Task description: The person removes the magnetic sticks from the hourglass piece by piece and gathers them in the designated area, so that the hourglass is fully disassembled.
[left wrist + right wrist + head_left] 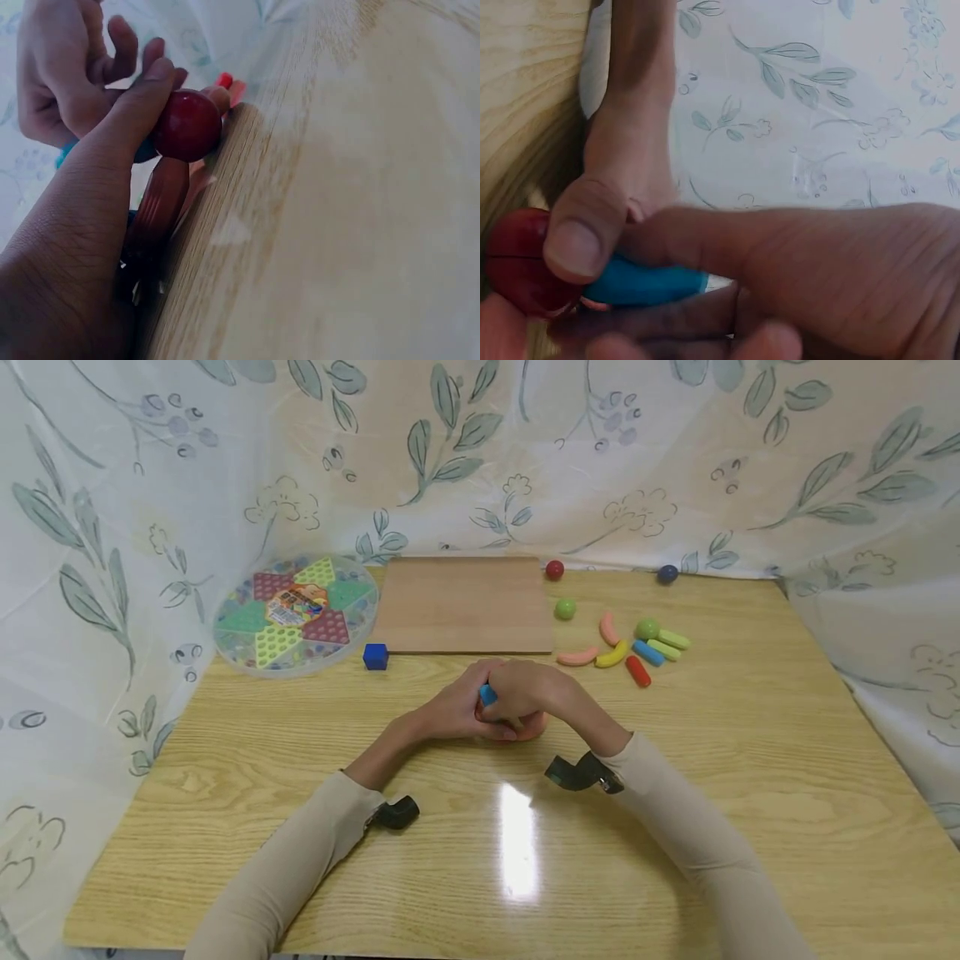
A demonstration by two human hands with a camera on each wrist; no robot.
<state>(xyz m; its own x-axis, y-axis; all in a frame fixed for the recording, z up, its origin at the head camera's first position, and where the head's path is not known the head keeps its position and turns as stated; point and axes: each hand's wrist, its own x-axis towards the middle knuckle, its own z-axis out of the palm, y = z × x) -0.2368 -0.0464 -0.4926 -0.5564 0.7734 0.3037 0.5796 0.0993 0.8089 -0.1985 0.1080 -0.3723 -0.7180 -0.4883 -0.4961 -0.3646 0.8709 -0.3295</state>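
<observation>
My left hand [457,702] and right hand [528,685] meet above the middle of the table. A glossy red ball [187,126] with a thin dark line across it sits under my left thumb, pinched against the fingers. Against the ball lies a smooth, blue rounded stick [649,282], which my right hand holds between thumb and fingers. Its blue end [487,695] shows between the hands from above; the rest is hidden. Just below the hands is a pinkish-red rounded thing [534,727], mostly covered by them; I cannot tell what it is.
Behind the hands lies a wooden board [465,606], with a blue cube [376,657] at its near left corner. A round star-patterned marble game board [266,672] stands left. To the right are a yellow banana-shaped piece [611,655], a green ball [566,608] and several colored sticks.
</observation>
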